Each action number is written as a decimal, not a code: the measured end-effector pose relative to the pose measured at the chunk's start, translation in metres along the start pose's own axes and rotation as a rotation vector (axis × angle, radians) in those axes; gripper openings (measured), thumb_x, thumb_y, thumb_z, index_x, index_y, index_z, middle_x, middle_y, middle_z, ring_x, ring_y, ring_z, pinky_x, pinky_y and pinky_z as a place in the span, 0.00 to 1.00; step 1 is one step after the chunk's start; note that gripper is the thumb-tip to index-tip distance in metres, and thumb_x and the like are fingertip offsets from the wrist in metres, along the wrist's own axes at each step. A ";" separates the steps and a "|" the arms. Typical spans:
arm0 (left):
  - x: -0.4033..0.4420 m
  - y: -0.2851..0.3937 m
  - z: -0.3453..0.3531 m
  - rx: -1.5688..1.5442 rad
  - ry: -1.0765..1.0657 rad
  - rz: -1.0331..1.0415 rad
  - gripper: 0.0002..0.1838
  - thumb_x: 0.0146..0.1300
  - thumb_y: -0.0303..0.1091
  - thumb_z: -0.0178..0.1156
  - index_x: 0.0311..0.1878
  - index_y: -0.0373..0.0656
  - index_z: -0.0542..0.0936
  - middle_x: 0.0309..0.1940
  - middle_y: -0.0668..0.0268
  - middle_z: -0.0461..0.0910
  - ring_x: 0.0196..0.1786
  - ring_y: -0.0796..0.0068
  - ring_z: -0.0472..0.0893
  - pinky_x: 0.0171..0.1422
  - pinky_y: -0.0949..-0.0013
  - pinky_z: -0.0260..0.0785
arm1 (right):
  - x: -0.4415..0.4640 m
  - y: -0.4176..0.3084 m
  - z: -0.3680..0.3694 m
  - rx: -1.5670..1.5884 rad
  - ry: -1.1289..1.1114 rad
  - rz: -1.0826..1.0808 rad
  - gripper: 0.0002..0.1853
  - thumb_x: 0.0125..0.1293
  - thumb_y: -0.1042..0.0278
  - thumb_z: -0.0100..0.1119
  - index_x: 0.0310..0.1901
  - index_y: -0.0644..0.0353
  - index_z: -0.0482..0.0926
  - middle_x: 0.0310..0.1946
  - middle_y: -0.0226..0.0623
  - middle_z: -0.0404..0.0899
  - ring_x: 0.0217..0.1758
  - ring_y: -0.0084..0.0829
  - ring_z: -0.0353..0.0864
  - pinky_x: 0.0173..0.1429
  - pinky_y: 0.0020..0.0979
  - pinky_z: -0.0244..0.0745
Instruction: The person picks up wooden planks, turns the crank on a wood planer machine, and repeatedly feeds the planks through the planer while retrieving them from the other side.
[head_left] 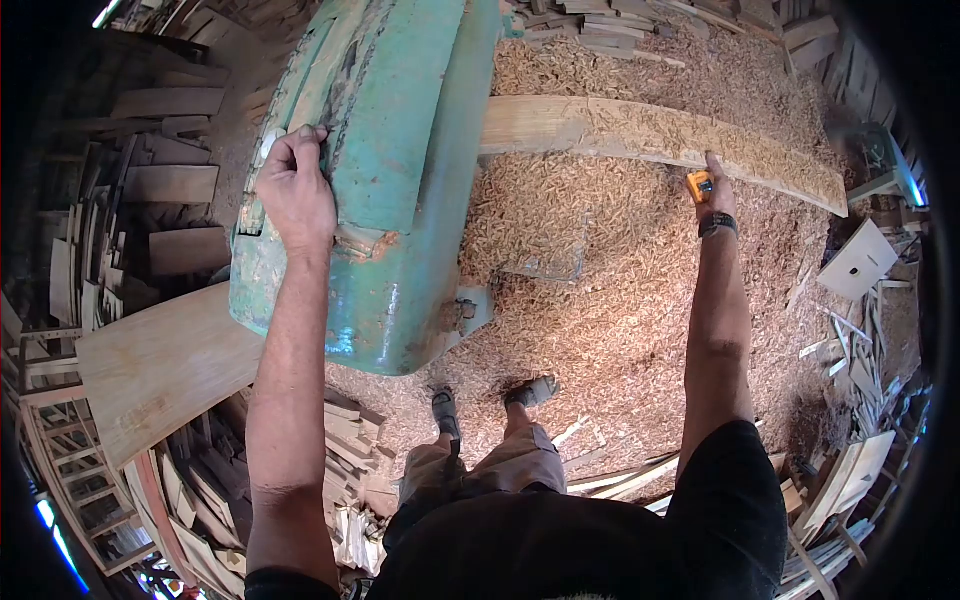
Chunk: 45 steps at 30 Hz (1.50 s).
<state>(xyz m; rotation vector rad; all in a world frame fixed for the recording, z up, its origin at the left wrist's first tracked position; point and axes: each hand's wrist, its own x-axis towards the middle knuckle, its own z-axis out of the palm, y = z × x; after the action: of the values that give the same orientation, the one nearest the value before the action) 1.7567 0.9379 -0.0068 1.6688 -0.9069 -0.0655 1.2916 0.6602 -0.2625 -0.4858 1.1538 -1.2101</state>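
My left hand (298, 195) rests on top of a green metal machine (395, 150), fingers curled and pinched together beside its dark slot. I cannot make out whether anything is between those fingertips. On the right, my right hand (717, 196) is closed around a yellow tape measure (699, 186). One finger of it reaches to the near edge of a long wooden board (640, 125). The board extends rightward from the machine's side over the wood shavings, and shavings lie on its face.
Wood shavings (600, 320) cover the floor around my feet. A wide plywood sheet (170, 365) lies left of the machine. Stacked wood offcuts (185, 185) line the far left, and more scraps (860, 370) lie at the right. A pale panel with a hole (858, 260) leans there.
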 end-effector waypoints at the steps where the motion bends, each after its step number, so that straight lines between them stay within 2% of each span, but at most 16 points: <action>1: 0.000 0.001 0.000 -0.002 -0.001 -0.002 0.13 0.69 0.33 0.55 0.34 0.32 0.80 0.32 0.64 0.83 0.37 0.80 0.77 0.49 0.75 0.68 | 0.003 0.000 -0.007 0.008 0.019 0.002 0.16 0.60 0.59 0.69 0.40 0.61 0.75 0.28 0.33 0.76 0.29 0.32 0.80 0.33 0.36 0.83; 11: 0.001 -0.008 -0.002 -0.027 -0.031 0.029 0.13 0.70 0.33 0.54 0.35 0.34 0.81 0.35 0.65 0.83 0.40 0.81 0.77 0.53 0.75 0.67 | -0.059 0.005 -0.069 0.048 0.115 -0.069 0.13 0.62 0.61 0.67 0.41 0.61 0.80 0.29 0.33 0.80 0.28 0.29 0.80 0.31 0.31 0.79; 18: 0.006 -0.020 -0.002 -0.048 -0.026 0.119 0.10 0.67 0.29 0.54 0.36 0.32 0.82 0.35 0.62 0.84 0.41 0.78 0.79 0.54 0.74 0.68 | -0.119 0.015 -0.104 0.213 0.161 -0.136 0.14 0.65 0.59 0.64 0.45 0.60 0.80 0.36 0.32 0.82 0.33 0.28 0.81 0.38 0.30 0.79; 25: 0.006 -0.027 -0.003 -0.106 -0.009 0.136 0.11 0.70 0.30 0.53 0.37 0.32 0.81 0.37 0.63 0.84 0.41 0.79 0.79 0.51 0.74 0.69 | -0.200 -0.001 -0.132 0.168 0.279 -0.214 0.14 0.62 0.60 0.66 0.41 0.61 0.79 0.28 0.36 0.81 0.27 0.30 0.80 0.36 0.30 0.79; 27: 0.008 -0.031 -0.006 -0.034 0.009 0.176 0.12 0.70 0.32 0.53 0.42 0.32 0.81 0.39 0.64 0.83 0.43 0.78 0.79 0.52 0.74 0.69 | -0.219 -0.001 -0.143 0.268 0.296 -0.287 0.13 0.62 0.60 0.65 0.41 0.61 0.79 0.28 0.36 0.81 0.27 0.30 0.80 0.35 0.30 0.78; 29: 0.004 -0.022 -0.005 0.114 0.049 0.286 0.14 0.71 0.34 0.53 0.43 0.32 0.82 0.38 0.62 0.84 0.41 0.74 0.80 0.50 0.72 0.70 | -0.242 -0.001 -0.172 0.287 0.336 -0.281 0.13 0.63 0.60 0.65 0.41 0.61 0.79 0.26 0.36 0.81 0.26 0.30 0.80 0.35 0.30 0.78; 31: -0.016 0.020 0.002 0.415 0.165 0.650 0.09 0.67 0.31 0.55 0.39 0.35 0.82 0.38 0.59 0.83 0.40 0.64 0.80 0.51 0.64 0.70 | -0.270 -0.006 -0.188 0.257 0.333 -0.322 0.13 0.62 0.60 0.65 0.39 0.61 0.80 0.25 0.36 0.80 0.26 0.30 0.80 0.34 0.31 0.78; 32: -0.026 0.031 0.011 0.386 0.152 0.661 0.09 0.67 0.31 0.55 0.39 0.35 0.82 0.38 0.59 0.83 0.40 0.64 0.80 0.51 0.64 0.70 | -0.284 -0.010 -0.196 0.251 0.387 -0.322 0.12 0.62 0.61 0.65 0.37 0.63 0.80 0.25 0.37 0.80 0.25 0.29 0.80 0.34 0.31 0.78; 34: -0.051 0.053 0.030 0.301 -0.133 0.977 0.05 0.62 0.28 0.58 0.38 0.38 0.82 0.41 0.59 0.82 0.45 0.58 0.79 0.53 0.60 0.69 | -0.318 -0.020 -0.198 0.249 0.401 -0.391 0.12 0.62 0.62 0.65 0.36 0.63 0.80 0.25 0.37 0.80 0.25 0.29 0.80 0.34 0.31 0.78; 36: -0.112 0.086 0.070 0.120 -0.550 0.929 0.06 0.58 0.27 0.61 0.38 0.41 0.81 0.45 0.61 0.81 0.50 0.58 0.78 0.56 0.60 0.67 | -0.346 -0.023 -0.207 0.244 0.367 -0.443 0.11 0.63 0.64 0.64 0.33 0.65 0.80 0.25 0.39 0.81 0.25 0.28 0.80 0.34 0.30 0.78; 37: -0.136 0.090 0.093 0.030 -0.724 0.942 0.09 0.58 0.29 0.62 0.43 0.40 0.81 0.52 0.60 0.79 0.55 0.60 0.75 0.61 0.60 0.63 | -0.360 -0.023 -0.209 0.247 0.380 -0.457 0.11 0.63 0.64 0.64 0.33 0.65 0.80 0.25 0.39 0.81 0.25 0.28 0.80 0.34 0.30 0.78; 40: -0.203 0.121 0.165 -0.055 -0.860 0.963 0.17 0.56 0.40 0.67 0.45 0.41 0.81 0.54 0.61 0.79 0.59 0.59 0.73 0.62 0.58 0.64 | -0.405 -0.021 -0.212 0.189 0.357 -0.561 0.10 0.63 0.65 0.64 0.32 0.64 0.80 0.26 0.37 0.81 0.25 0.28 0.81 0.32 0.29 0.79; 41: -0.222 0.122 0.189 -0.072 -0.871 0.973 0.17 0.56 0.40 0.67 0.45 0.41 0.81 0.54 0.61 0.79 0.59 0.59 0.73 0.62 0.58 0.64 | -0.413 -0.013 -0.225 0.199 0.361 -0.567 0.09 0.64 0.65 0.62 0.36 0.63 0.78 0.29 0.35 0.81 0.29 0.30 0.82 0.38 0.33 0.81; 43: -0.253 0.125 0.221 -0.006 -0.953 1.105 0.25 0.52 0.49 0.71 0.47 0.43 0.81 0.51 0.60 0.80 0.55 0.59 0.77 0.58 0.57 0.67 | -0.437 -0.009 -0.229 0.213 0.297 -0.627 0.09 0.64 0.66 0.62 0.39 0.63 0.78 0.30 0.35 0.81 0.30 0.29 0.83 0.39 0.33 0.81; 44: -0.254 0.130 0.227 -0.017 -0.968 1.108 0.25 0.52 0.49 0.71 0.47 0.43 0.81 0.51 0.60 0.80 0.55 0.59 0.77 0.58 0.57 0.67 | -0.447 -0.005 -0.237 0.213 0.316 -0.628 0.09 0.64 0.66 0.62 0.39 0.63 0.78 0.30 0.35 0.81 0.30 0.29 0.83 0.39 0.33 0.81; 45: -0.247 0.155 0.228 0.173 -1.467 0.918 0.25 0.52 0.49 0.71 0.49 0.44 0.81 0.47 0.60 0.81 0.50 0.61 0.79 0.55 0.55 0.69 | -0.455 -0.001 -0.247 0.214 0.297 -0.608 0.09 0.64 0.67 0.62 0.40 0.64 0.78 0.30 0.35 0.81 0.31 0.30 0.83 0.40 0.34 0.81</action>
<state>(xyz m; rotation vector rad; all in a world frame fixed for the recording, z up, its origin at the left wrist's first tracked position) 1.3921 0.8952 -0.0498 0.9874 -2.7345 -0.6407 1.1094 1.1344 -0.1653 -0.5225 1.1404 -1.9632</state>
